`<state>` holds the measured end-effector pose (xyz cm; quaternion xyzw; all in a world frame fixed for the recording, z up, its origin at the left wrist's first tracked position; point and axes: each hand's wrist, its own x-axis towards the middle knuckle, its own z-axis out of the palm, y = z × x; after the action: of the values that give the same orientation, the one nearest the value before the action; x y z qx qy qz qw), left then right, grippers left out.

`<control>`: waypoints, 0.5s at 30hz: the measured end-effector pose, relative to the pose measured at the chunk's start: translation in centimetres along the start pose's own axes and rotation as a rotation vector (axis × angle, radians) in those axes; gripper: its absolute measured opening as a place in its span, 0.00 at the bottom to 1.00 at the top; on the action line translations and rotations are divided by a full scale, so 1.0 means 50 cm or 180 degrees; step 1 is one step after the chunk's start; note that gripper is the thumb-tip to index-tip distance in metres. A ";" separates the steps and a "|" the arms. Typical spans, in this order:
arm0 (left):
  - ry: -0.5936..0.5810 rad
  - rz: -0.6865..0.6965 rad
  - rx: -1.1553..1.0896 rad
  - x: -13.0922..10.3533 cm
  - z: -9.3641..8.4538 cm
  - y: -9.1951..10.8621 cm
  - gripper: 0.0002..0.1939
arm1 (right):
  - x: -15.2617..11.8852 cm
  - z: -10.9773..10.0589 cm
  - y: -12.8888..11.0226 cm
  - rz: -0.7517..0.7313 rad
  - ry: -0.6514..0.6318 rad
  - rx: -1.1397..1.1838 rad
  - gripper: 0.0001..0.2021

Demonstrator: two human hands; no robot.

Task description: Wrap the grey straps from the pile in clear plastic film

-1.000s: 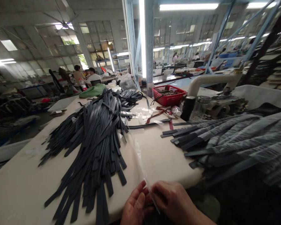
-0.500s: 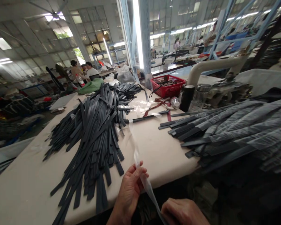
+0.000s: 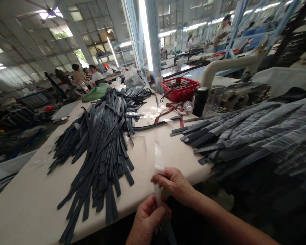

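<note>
Head view: both hands [image 3: 165,194] pinch clear sleeve [image 3: 158,163] past table edge [image 3: 142,204].

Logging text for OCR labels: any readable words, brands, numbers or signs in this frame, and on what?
None readable.
Bottle with red label at the far table: label too small and blurred to read.
Black cylinder and glass jar beside the red basket: no print visible.
Clear plastic sleeve pinched by the left hand and right hand: no print visible.
Dark straps: no markings discernible.
</note>
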<state>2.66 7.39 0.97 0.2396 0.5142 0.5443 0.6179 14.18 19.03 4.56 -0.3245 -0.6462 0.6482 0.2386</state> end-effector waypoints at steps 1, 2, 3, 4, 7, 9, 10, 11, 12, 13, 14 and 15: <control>0.0016 0.0056 0.0021 -0.002 -0.004 0.005 0.25 | 0.003 0.004 -0.009 -0.0089 -0.0012 -0.0081 0.15; 0.0019 0.0132 0.0023 -0.003 -0.007 0.013 0.26 | 0.003 0.006 -0.019 -0.0227 -0.0047 -0.0237 0.14; 0.0026 0.0217 0.0012 -0.002 -0.008 0.023 0.26 | 0.003 0.008 -0.030 -0.0411 -0.0091 -0.0485 0.14; 0.0034 0.0302 0.0013 -0.001 -0.008 0.034 0.25 | 0.003 0.009 -0.042 -0.0614 -0.0146 -0.0786 0.14; 0.0139 0.0391 0.0137 0.003 -0.004 0.061 0.20 | 0.005 0.012 -0.068 -0.1085 -0.0213 -0.1588 0.14; 0.0234 0.0335 0.0304 0.003 -0.004 0.069 0.18 | 0.009 0.012 -0.076 -0.1167 -0.0158 -0.1826 0.15; 0.0246 0.0308 0.0401 0.002 -0.007 0.069 0.18 | 0.012 0.012 -0.077 -0.1194 -0.0105 -0.1910 0.16; 0.0239 0.0284 0.0497 0.000 -0.010 0.066 0.18 | 0.015 0.010 -0.077 -0.1221 -0.0037 -0.1981 0.16; 0.0220 0.0276 0.0602 -0.003 -0.014 0.062 0.18 | 0.018 0.008 -0.076 -0.1241 0.0032 -0.2022 0.17; 0.0195 0.0269 0.0707 -0.006 -0.019 0.056 0.18 | 0.021 0.005 -0.074 -0.1250 0.0104 -0.2030 0.17; 0.0174 0.0245 0.0786 -0.010 -0.023 0.049 0.17 | 0.024 0.002 -0.073 -0.1242 0.0161 -0.2007 0.17; 0.0157 0.0196 0.0821 -0.015 -0.026 0.042 0.17 | 0.027 -0.002 -0.072 -0.1224 0.0210 -0.1970 0.17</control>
<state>0.66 7.00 2.59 0.3193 0.5874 0.4981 0.5522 12.95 20.28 7.96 -0.2746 -0.8529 0.3545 0.2674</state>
